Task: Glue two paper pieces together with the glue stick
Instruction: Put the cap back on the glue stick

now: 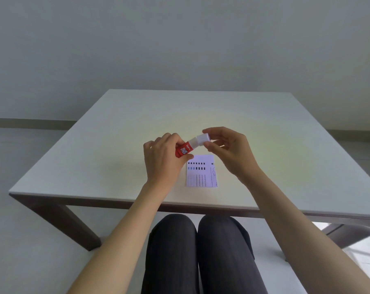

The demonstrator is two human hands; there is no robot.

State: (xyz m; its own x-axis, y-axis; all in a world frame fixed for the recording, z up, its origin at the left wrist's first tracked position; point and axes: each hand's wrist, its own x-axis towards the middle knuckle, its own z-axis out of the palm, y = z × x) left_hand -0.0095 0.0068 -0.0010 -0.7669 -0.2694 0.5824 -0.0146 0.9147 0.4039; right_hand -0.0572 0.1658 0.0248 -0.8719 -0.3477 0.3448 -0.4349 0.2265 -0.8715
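A red glue stick [185, 150] with white lettering is held tilted above the table, its body gripped in my left hand [163, 160]. Its white cap [203, 140] sits at the upper right end, pinched between the thumb and fingers of my right hand [226, 148]. Whether the cap is still seated on the tube or just off it, I cannot tell. Below the hands a printed white paper [200, 174] with dark squares and rows of small marks lies flat on the table. A second piece [215, 177] shows as a narrow strip along its right side.
The pale square table [116, 145] carries only the papers. Its near edge runs just above my knees [199, 240]. A grey wall stands behind the table, and a chair part [349, 234] shows at the lower right.
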